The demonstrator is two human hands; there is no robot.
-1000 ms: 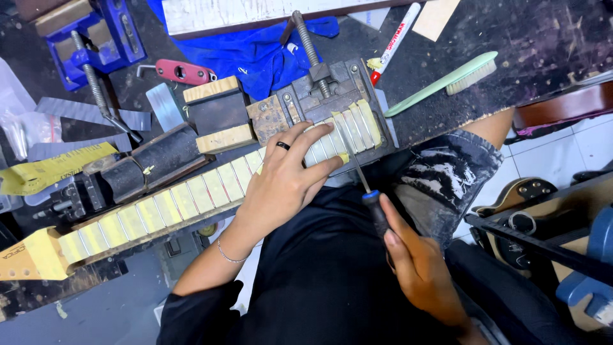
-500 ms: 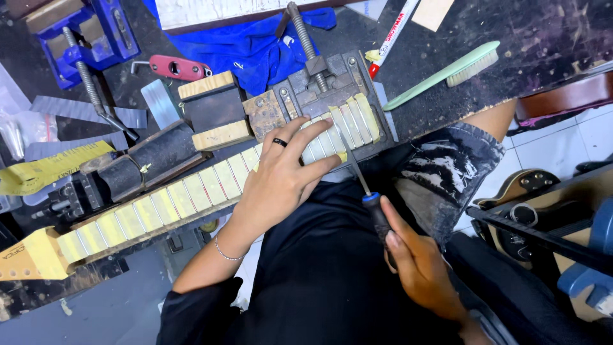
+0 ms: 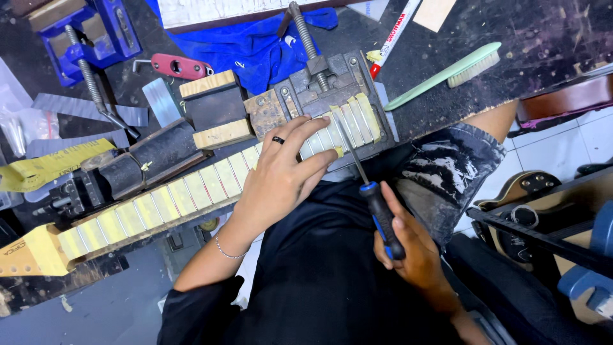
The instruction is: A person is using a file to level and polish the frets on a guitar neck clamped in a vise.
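At the workbench's front edge, the left hand (image 3: 281,176) is pressing flat on the clamped guitar neck (image 3: 191,191) while the right hand (image 3: 408,249), fist closed round a thin file (image 3: 367,185), is working a fret, likely needing steady, level strokes next.

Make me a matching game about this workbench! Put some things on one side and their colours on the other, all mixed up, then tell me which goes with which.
Things:
1. brush
2. cloth
3. small tool with holes, near the vise
4. ring on the left hand

Colours:
A. black
B. pale green
C. red
D. blue

Right pairs: 1-B, 2-D, 3-C, 4-A.
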